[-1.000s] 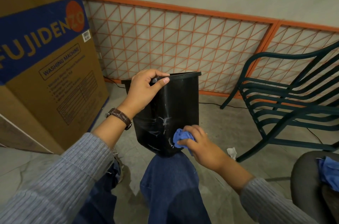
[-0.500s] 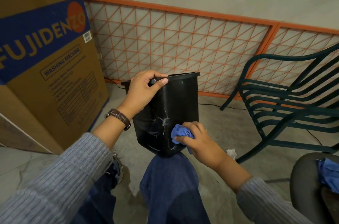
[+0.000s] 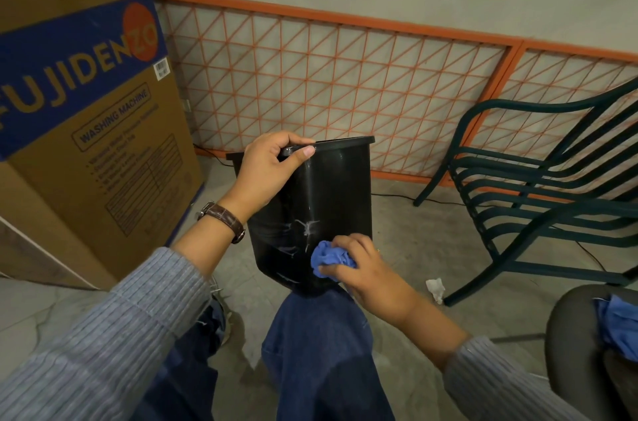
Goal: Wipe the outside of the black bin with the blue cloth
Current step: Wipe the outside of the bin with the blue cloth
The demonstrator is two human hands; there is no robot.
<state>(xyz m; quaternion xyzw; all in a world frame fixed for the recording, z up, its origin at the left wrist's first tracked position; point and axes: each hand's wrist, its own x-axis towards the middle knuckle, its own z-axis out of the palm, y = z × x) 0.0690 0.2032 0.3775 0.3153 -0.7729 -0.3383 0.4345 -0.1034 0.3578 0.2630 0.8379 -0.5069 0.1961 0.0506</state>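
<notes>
- Moved: cloth (image 3: 329, 258) edged left across bin (image 3: 331, 186) lower wall, frame centre.
- Grip: left hand (image 3: 266, 172) clamps rim (image 3: 345, 143); right hand (image 3: 373, 275) clutches cloth.
- Handling: bin looks light, stiff, slick; rim is the hold.

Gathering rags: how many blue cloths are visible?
2: one cloth in the right hand against the black bin, a second cloth on the dark seat lower right; others may be hidden.

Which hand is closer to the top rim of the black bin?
Left. The left hand grips the rim itself; the right hand holds the blue cloth against the black bin low down, near its base.
</notes>
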